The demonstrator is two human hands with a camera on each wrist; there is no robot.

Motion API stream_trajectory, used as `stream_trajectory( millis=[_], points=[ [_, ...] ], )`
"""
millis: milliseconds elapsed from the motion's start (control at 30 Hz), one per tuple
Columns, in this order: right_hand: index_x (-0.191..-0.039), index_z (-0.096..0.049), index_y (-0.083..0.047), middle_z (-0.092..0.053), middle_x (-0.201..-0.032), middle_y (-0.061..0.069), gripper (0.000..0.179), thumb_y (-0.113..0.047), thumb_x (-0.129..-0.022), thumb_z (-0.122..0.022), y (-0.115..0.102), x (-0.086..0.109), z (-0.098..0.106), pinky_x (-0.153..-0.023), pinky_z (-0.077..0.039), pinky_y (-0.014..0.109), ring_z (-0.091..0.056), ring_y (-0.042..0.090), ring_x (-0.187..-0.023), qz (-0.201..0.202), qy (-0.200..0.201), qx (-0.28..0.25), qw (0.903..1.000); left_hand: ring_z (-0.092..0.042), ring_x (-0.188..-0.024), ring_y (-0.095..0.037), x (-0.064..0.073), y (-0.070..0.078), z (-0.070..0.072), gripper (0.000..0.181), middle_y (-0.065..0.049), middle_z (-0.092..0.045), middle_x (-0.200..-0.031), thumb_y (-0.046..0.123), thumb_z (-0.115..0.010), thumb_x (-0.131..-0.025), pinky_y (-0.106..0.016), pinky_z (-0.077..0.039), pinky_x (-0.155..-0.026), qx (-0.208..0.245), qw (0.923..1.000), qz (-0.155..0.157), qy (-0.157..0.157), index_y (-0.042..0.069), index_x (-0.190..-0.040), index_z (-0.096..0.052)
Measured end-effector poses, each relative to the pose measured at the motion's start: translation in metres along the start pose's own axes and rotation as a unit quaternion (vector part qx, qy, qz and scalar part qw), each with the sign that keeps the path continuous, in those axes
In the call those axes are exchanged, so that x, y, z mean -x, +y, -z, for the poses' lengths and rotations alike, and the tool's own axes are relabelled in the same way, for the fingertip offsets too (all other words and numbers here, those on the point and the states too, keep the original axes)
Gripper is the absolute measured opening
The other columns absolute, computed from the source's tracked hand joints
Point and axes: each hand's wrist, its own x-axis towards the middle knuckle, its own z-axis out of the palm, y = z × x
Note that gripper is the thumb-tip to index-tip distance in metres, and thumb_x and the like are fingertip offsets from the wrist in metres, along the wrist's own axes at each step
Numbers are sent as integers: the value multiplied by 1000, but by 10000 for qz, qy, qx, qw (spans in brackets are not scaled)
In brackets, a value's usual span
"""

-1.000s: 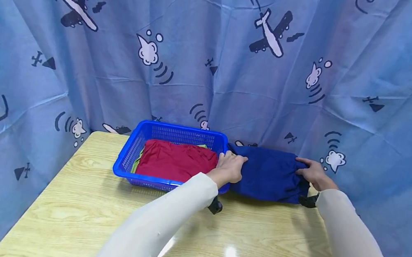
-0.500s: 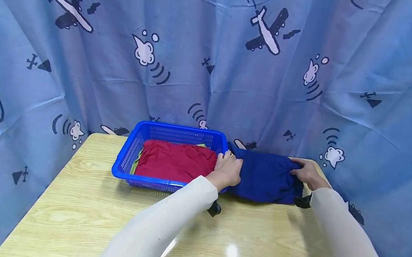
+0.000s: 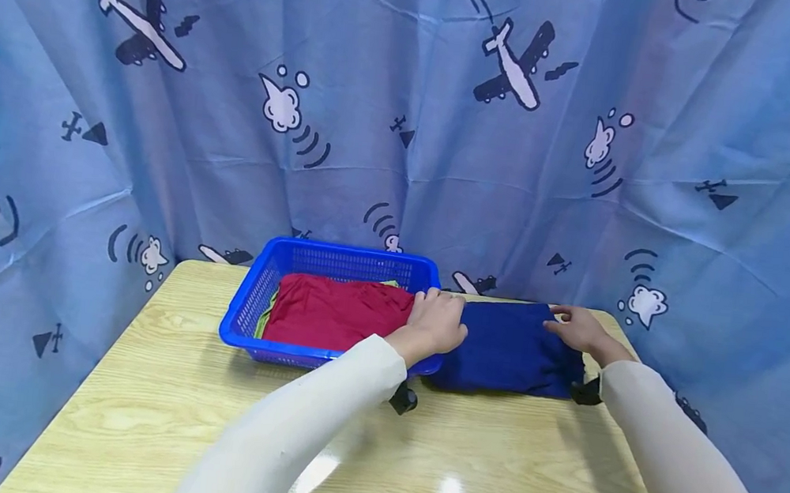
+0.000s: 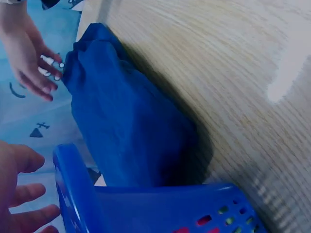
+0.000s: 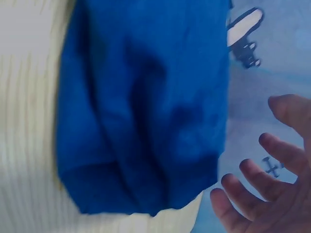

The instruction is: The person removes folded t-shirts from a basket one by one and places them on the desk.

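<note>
A folded navy blue cloth lies on the table, right beside the blue plastic basket. My right hand is at the far right corner of this cloth. The right wrist view shows its fingers spread and loosely bent, apart from the fabric. My left hand is over the basket's right rim, at the cloth's left end. Its fingers are apart beside the rim in the left wrist view and hold nothing. Inside the basket, a dark red folded cloth lies over yellow-green fabric.
The wooden table ends at the back against a blue curtain printed with aeroplanes. White sleeves cover both forearms, with a black wrist device under the left one.
My right hand has let go of the navy cloth's right end and shifted slightly left. The cloth now lies flatter. My left fingers have drawn back from the cloth toward the basket rim.
</note>
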Motion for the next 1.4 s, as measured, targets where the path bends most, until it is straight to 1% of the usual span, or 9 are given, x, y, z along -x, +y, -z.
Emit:
stream_trajectory(
  millis=[100, 267, 467, 667, 867, 967, 1067, 1200, 1400],
  points=[
    [-147, -37, 14, -35, -148, 45, 57, -24, -105, -48, -10, 0, 3, -109, -40, 65, -38, 59, -135, 161, 181, -261, 9994, -54, -125, -22, 4, -3, 4, 43, 3, -64, -140, 35, -56, -99, -40, -42, -103, 182, 9998, -8, 83, 23, -140, -60],
    [-146, -40, 12, -40, -148, 41, 53, -23, -107, -47, -25, 5, 6, -109, -41, 65, -40, 56, -136, 462, 418, -622, 9961, -54, -128, -23, 10, -13, 14, 44, 2, -63, -142, 35, -57, -100, -40, -43, -102, 925, 9955, -4, 226, 22, -142, -59],
    [-147, -42, 8, -42, -149, 37, 52, -25, -108, -48, -51, 13, 1, -109, -41, 65, -43, 53, -136, 835, 344, -755, 9931, -55, -130, -25, 18, -33, 24, 43, -1, -63, -143, 33, -59, -99, -43, -44, -101, 1554, 9873, 200, 259, 19, -141, -60],
    [-147, -44, 7, -45, -148, 35, 51, -25, -107, -50, -71, 13, -9, -109, -42, 63, -47, 52, -134, 1130, 289, -812, 9899, -59, -127, -29, 24, -58, 30, 41, -5, -66, -138, 28, -60, -98, -48, -45, -101, 1959, 9799, 183, 338, 16, -138, -61],
    [-147, -45, 5, -46, -148, 33, 49, -23, -107, -50, -86, 16, -15, -110, -42, 63, -47, 51, -134, 1241, 199, -938, 9876, -56, -132, -31, 34, -78, 36, 42, -7, -64, -140, 26, -60, -97, -52, -42, -107, 2128, 9764, 202, 294, 13, -137, -61],
    [-148, -44, 4, -48, -148, 31, 49, -23, -107, -50, -97, 22, -19, -109, -44, 61, -51, 49, -133, 1287, 92, -1105, 9855, -57, -131, -31, 40, -86, 37, 42, -8, -65, -139, 25, -60, -97, -53, -42, -108, 2191, 9752, 158, 255, 12, -137, -62],
    [-149, -44, 2, -49, -148, 29, 49, -24, -107, -50, -110, 25, -23, -107, -47, 59, -54, 46, -130, 1433, -42, -1306, 9810, -58, -131, -31, 47, -97, 38, 42, -10, -65, -138, 25, -60, -97, -54, -43, -108, 2263, 9736, 172, 232, 12, -137, -62],
    [-149, -44, 1, -50, -148, 28, 50, -24, -107, -51, -128, 28, -28, -108, -47, 58, -53, 44, -132, 1618, -216, -1531, 9746, -55, -134, -32, 55, -112, 42, 44, -13, -62, -141, 24, -60, -98, -53, -43, -111, 2441, 9692, 297, 114, 11, -140, -60],
    [-150, -44, -2, -47, -153, 25, 49, -25, -107, -50, -149, 26, -37, -110, -45, 58, -49, 44, -137, 1642, -499, -1815, 9683, -53, -136, -35, 66, -139, 50, 44, -17, -59, -142, 23, -60, -98, -52, -44, -112, 2717, 9604, 620, -17, 8, -139, -58]
  ],
)
